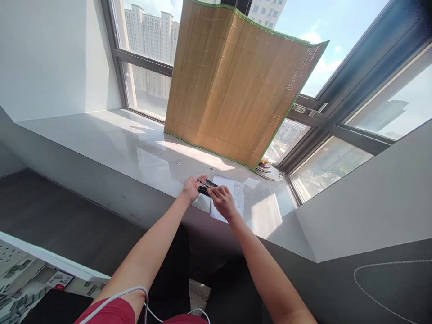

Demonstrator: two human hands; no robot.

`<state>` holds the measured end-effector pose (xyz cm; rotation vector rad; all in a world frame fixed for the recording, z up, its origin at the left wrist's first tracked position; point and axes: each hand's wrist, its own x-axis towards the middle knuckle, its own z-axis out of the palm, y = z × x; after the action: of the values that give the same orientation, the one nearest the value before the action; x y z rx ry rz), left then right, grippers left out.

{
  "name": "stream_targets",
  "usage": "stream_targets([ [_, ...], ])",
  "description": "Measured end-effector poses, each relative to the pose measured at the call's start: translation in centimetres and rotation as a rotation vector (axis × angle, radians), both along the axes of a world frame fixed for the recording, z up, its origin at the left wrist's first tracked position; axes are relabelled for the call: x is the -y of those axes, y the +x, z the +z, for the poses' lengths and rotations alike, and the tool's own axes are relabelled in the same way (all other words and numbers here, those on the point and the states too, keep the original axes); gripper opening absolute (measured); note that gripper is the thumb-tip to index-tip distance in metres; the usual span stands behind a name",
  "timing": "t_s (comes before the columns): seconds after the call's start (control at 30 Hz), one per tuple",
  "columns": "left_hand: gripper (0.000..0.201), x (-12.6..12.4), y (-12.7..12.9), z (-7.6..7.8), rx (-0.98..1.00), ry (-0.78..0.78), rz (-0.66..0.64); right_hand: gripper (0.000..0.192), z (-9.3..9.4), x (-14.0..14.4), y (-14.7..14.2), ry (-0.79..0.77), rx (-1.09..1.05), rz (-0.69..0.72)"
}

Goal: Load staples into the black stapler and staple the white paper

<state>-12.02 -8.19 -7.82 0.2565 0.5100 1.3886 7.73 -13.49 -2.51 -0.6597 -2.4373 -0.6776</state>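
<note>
Work at the windowsill (111, 140), near edge, middle stretch. We have a black stapler (203, 191) between both hands, just over that near edge and beside the left side of the paper sheets (229, 181). We cannot tell whether its underside touches the sill.

Right hand (222, 200): fingers clamped on the stapler's right-hand end. Left hand (192, 186): at the opposite end, touching; fingers partly hidden behind the tool, so we cannot tell whether they grip it or only steady it.

Progress: the stapler is picked up and opened, its long parts standing apart with a strip of bright metal showing between them. We judge the work to be midway: opening done, closing not yet done. Whether staples sit inside is too small to read. The sheets lie flat at the near edge, the right-hand one printed; neither hand holds them, and we see no sign that they have been fastened, though the binding edge is not clear enough to settle it.

Also noted: small dark bits (211, 168) beyond the hands, unidentified; a bamboo mat (236, 90) upright along the window side; a stack of round boards (266, 172) near the right-hand far corner.
</note>
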Motion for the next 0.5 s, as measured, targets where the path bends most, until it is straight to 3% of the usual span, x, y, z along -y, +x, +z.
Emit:
stream_targets([
  [0.13,0.061,-0.1,-0.1,-0.2,-0.078,0.031,0.015,0.038,-0.4,-0.1,0.2,-0.06,0.042,0.002],
  [0.27,0.058,-0.2,-0.1,-0.5,-0.203,0.084,0.008,0.043,-0.4,-0.1,0.9,-0.22,-0.071,-0.039],
  [0.37,0.054,-0.2,-0.3,-0.7,-0.26,0.111,0.01,0.041,-0.8,-0.3,2.0,-0.311,-0.279,-0.12],
  [0.5,0.051,0.1,-0.2,-0.6,-0.292,0.119,-0.012,0.026,-2.1,-1.1,5.1,-0.378,-0.681,-0.364],
])
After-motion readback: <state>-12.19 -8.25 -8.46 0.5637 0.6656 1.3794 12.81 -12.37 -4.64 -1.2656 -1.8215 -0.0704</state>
